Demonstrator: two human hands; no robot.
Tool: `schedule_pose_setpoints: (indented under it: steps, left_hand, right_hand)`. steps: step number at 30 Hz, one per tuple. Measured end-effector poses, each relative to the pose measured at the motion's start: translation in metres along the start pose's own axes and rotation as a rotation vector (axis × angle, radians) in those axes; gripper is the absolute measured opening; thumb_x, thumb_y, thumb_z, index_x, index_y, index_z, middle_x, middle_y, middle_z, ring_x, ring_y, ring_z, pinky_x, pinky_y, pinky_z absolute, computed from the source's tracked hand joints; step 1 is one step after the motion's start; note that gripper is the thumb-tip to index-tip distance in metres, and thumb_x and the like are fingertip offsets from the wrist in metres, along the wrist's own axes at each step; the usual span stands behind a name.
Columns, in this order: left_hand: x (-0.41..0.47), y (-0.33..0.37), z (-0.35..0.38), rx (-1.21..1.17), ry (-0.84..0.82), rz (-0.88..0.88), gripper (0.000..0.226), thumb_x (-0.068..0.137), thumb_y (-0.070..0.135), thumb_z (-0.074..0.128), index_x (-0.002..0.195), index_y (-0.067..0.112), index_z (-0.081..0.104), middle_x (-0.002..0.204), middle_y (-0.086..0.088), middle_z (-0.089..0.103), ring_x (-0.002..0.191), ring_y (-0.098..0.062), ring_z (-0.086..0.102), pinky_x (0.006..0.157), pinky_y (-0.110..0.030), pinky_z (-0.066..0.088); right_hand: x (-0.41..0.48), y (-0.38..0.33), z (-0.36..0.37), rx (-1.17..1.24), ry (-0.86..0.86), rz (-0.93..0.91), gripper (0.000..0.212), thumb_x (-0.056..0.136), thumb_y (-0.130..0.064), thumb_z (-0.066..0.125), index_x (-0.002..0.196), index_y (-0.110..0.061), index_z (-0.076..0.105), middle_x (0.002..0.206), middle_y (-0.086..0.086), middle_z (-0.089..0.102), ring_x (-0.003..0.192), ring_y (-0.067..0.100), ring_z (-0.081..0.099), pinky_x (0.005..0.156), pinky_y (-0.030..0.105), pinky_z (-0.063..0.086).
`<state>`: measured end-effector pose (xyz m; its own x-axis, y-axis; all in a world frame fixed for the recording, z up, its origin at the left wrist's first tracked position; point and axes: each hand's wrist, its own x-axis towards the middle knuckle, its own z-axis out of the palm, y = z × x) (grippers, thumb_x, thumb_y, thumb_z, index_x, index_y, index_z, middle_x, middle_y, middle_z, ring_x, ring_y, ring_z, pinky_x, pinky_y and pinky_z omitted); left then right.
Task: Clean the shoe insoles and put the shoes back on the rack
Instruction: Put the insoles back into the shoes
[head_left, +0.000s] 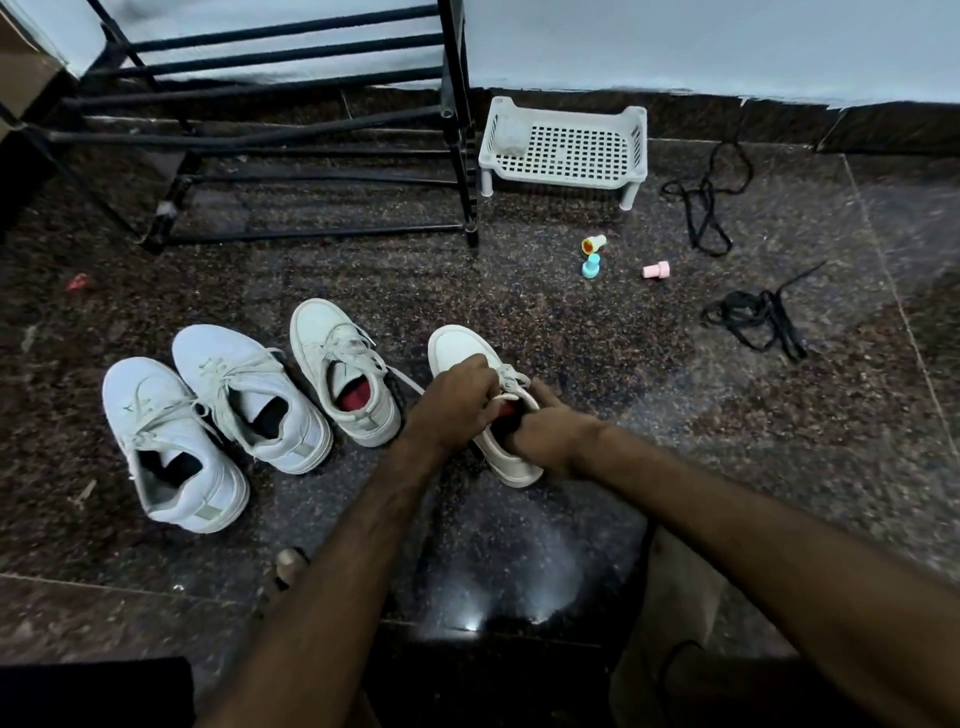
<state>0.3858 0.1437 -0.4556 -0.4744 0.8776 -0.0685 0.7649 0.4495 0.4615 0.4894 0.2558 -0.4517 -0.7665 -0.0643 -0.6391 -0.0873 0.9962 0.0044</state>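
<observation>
Several white sneakers stand on the dark speckled floor. Both hands work on the rightmost sneaker (460, 348). My left hand (454, 397) grips its tongue and laces from the left. My right hand (550, 436) has its fingers curled into the shoe's opening from the right, where a red and dark insole (506, 413) shows between the hands. The neighbouring sneaker (340, 374) shows a red insole inside. Two larger white sneakers (244, 395) (166, 447) with dark insides stand at the left. The black metal shoe rack (291, 130) stands behind them, its bars bare.
A white plastic lattice shelf (566, 148) with a pale cloth in its corner stands right of the rack. Small yellow (594, 243), blue (591, 267) and pink (656, 270) plastic pieces lie on the floor. Two black laces (706, 205) (758, 317) lie at the right. My foot (285, 566) shows below.
</observation>
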Motion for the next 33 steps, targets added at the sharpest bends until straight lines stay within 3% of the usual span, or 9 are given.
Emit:
schedule_pose_setpoints:
  steps: [6,9,13,15,17,20,25,29,33]
  left_hand:
    - [-0.006,-0.005,-0.005,0.017,-0.017,-0.008,0.019,0.085,0.026,0.066,0.086,0.007,0.063,0.095,-0.011,0.057,0.088,-0.028,0.057,0.072,-0.042,0.045]
    - [-0.009,-0.002,-0.005,0.005,0.009,-0.022,0.019,0.086,0.026,0.066,0.086,0.007,0.063,0.095,-0.01,0.057,0.089,-0.028,0.057,0.072,-0.042,0.045]
    - [-0.011,-0.003,-0.006,0.027,0.079,-0.051,0.017,0.085,0.022,0.065,0.086,0.006,0.06,0.096,-0.011,0.054,0.085,-0.033,0.057,0.068,-0.045,0.045]
    - [-0.009,-0.002,-0.011,0.008,0.18,-0.067,0.015,0.083,0.018,0.066,0.083,0.004,0.059,0.093,-0.012,0.053,0.082,-0.033,0.058,0.066,-0.045,0.044]
    - [-0.006,0.003,-0.014,-0.014,0.255,-0.06,0.014,0.081,0.014,0.068,0.08,0.003,0.059,0.089,-0.013,0.053,0.078,-0.033,0.057,0.063,-0.044,0.044]
    - [-0.001,0.005,-0.018,-0.044,0.342,-0.071,0.014,0.079,0.012,0.069,0.078,0.004,0.057,0.087,-0.011,0.051,0.075,-0.031,0.056,0.061,-0.043,0.045]
    - [-0.005,0.006,-0.013,-0.036,0.38,-0.009,0.01,0.082,0.012,0.065,0.08,0.005,0.059,0.088,-0.011,0.053,0.075,-0.03,0.058,0.063,-0.041,0.047]
    - [-0.012,0.01,0.001,-0.121,0.398,0.01,0.007,0.085,0.011,0.064,0.082,0.008,0.059,0.089,-0.006,0.052,0.077,-0.018,0.054,0.066,-0.032,0.041]
    - [-0.008,0.002,0.0,-0.209,0.432,-0.049,0.007,0.083,0.011,0.068,0.082,0.009,0.062,0.086,0.002,0.051,0.076,-0.011,0.053,0.068,-0.027,0.043]
  right_hand:
    - [0.005,-0.022,-0.018,-0.131,-0.053,0.103,0.059,0.102,-0.032,0.034,0.153,-0.009,0.015,0.161,0.009,0.011,0.148,0.031,-0.007,0.116,0.053,-0.012]
    - [0.011,-0.022,0.0,0.033,0.154,0.186,0.051,0.1,-0.029,0.038,0.148,-0.014,0.032,0.158,0.003,0.022,0.148,0.02,0.006,0.115,0.036,-0.012]
    - [0.0,0.008,0.005,0.441,0.197,-0.061,0.04,0.082,-0.014,0.057,0.121,-0.019,0.06,0.134,0.003,0.055,0.129,0.019,0.043,0.109,0.037,0.022]
    - [-0.01,0.018,0.005,0.722,0.438,-0.142,0.043,0.066,-0.006,0.059,0.106,-0.021,0.064,0.114,-0.005,0.065,0.111,0.012,0.057,0.1,0.034,0.039]
    - [-0.02,0.01,0.001,1.397,0.693,-0.088,0.045,0.064,0.01,0.05,0.1,-0.014,0.064,0.107,0.002,0.07,0.103,0.012,0.064,0.093,0.025,0.049]
    - [-0.018,0.0,-0.009,2.041,1.022,0.21,0.036,0.078,0.02,0.045,0.096,-0.009,0.056,0.108,0.01,0.069,0.094,0.02,0.067,0.078,0.028,0.053]
    - [-0.004,-0.009,0.014,1.711,0.369,0.442,0.051,0.077,-0.028,0.076,0.119,-0.018,0.048,0.109,0.005,0.063,0.091,0.018,0.065,0.066,0.037,0.058]
    - [0.011,-0.025,0.028,1.997,0.529,0.417,0.045,0.079,0.006,0.067,0.117,-0.016,0.057,0.115,0.019,0.066,0.089,0.024,0.068,0.076,0.046,0.058]
    - [0.02,-0.019,0.031,1.945,0.628,0.356,0.055,0.074,0.002,0.072,0.124,-0.013,0.057,0.111,0.011,0.068,0.1,0.025,0.066,0.092,0.045,0.053]
